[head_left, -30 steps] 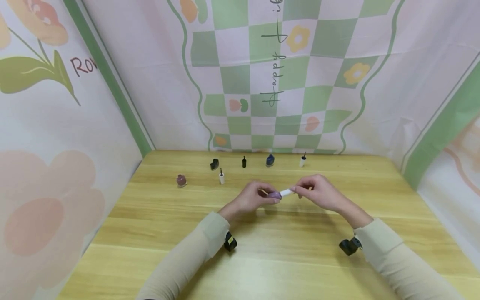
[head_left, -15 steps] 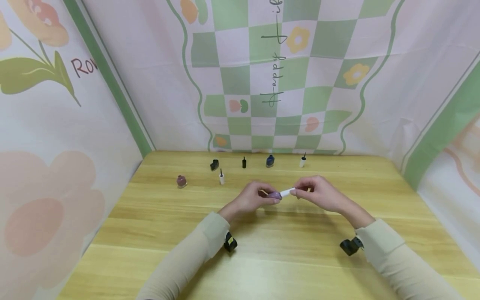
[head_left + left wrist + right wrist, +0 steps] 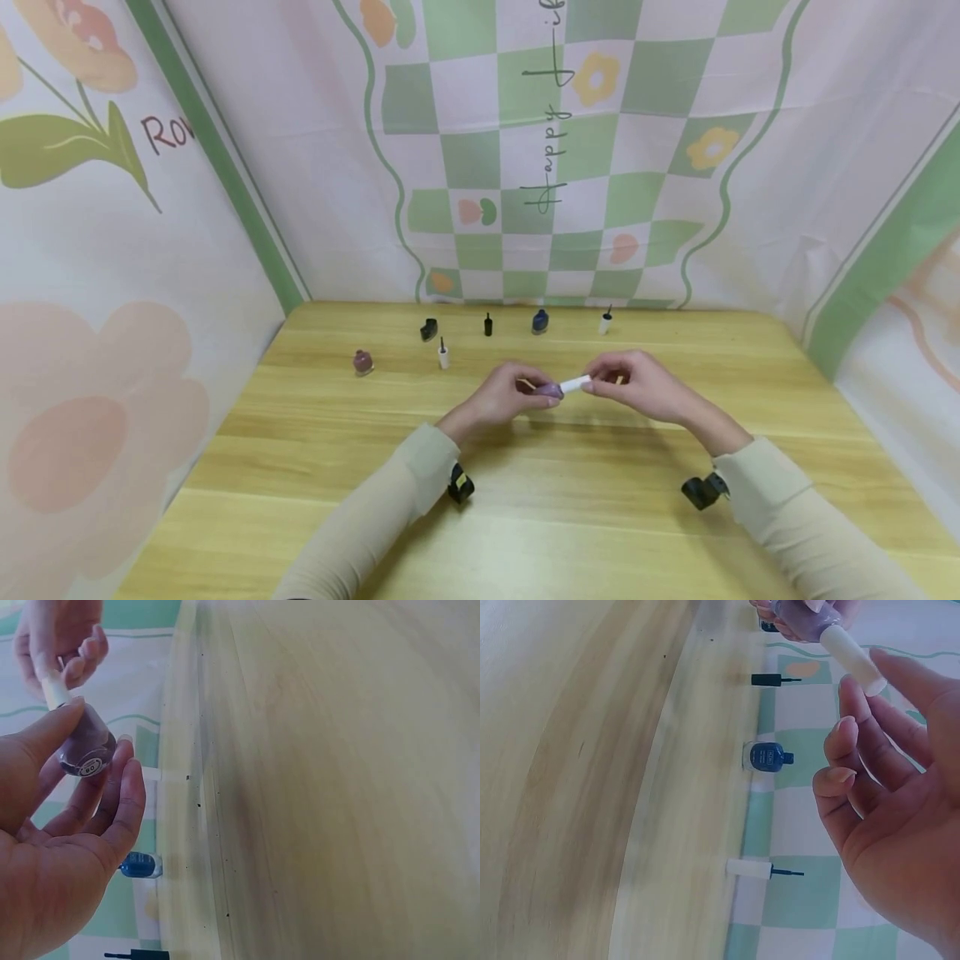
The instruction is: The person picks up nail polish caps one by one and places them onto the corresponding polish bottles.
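My left hand (image 3: 510, 393) holds a purple nail polish bottle (image 3: 88, 742) between thumb and fingers, tilted over the table, its round base turned to the left wrist camera. A white cap (image 3: 852, 660) sits on the bottle's neck and points toward my right hand (image 3: 637, 385). At the cap's far end, the right thumb and index finger pinch it; the other right fingers (image 3: 838, 780) curl loosely beside it. Part of the bottle is hidden by the left fingers in the head view.
Along the back of the wooden table (image 3: 570, 517) stand a black bottle (image 3: 429, 329), a black brush cap (image 3: 488, 325), a dark blue bottle (image 3: 540, 322) and a white brush cap (image 3: 605, 322). Further left are a mauve bottle (image 3: 363, 362) and another white brush cap (image 3: 443, 357). Printed cloth hangs behind.
The right fingertips have shifted slightly along the white cap toward its end, so more of it shows. My left hand and the bottle stay nearly still.
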Demonstrator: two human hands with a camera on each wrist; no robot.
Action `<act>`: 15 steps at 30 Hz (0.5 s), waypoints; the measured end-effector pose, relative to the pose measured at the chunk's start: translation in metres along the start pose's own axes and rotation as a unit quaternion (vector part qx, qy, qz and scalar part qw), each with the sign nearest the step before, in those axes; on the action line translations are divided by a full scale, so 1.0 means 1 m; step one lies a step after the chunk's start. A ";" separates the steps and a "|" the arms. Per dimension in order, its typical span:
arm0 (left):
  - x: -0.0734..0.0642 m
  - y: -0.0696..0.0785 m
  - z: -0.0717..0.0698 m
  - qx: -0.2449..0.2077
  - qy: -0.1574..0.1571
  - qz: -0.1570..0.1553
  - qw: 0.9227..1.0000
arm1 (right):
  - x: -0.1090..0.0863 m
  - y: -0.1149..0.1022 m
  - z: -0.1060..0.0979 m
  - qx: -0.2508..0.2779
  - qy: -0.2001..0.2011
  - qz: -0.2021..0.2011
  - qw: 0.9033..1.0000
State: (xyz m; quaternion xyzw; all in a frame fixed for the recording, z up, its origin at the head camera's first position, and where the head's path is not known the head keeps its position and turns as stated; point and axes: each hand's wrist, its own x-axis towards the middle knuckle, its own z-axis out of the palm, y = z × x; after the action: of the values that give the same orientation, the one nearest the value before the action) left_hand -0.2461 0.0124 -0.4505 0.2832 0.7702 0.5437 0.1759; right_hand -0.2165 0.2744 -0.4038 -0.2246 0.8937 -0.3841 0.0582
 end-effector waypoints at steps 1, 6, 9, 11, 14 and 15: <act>0.000 0.000 0.000 0.001 0.000 0.000 1.000 | 0.000 0.000 0.000 0.003 -0.001 -0.001 1.000; 0.000 0.001 0.001 0.005 0.000 0.003 1.000 | 0.000 -0.002 0.001 0.004 0.005 -0.010 1.000; 0.001 0.002 0.002 0.006 0.001 0.005 1.000 | -0.001 -0.002 0.003 -0.003 0.010 -0.014 1.000; 0.001 0.002 0.002 0.006 0.000 0.005 1.000 | -0.001 -0.002 0.004 -0.008 0.010 -0.013 1.000; 0.001 0.002 0.002 0.004 0.000 0.002 1.000 | -0.001 -0.001 0.004 -0.014 0.011 -0.009 1.000; 0.001 0.001 0.002 0.002 0.000 0.001 1.000 | -0.002 -0.001 0.003 -0.015 0.011 -0.009 1.000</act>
State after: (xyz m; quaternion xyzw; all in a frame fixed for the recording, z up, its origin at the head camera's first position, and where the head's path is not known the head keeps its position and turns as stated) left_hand -0.2455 0.0153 -0.4500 0.2843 0.7710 0.5424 0.1747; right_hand -0.2140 0.2725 -0.4057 -0.2297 0.8979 -0.3732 0.0418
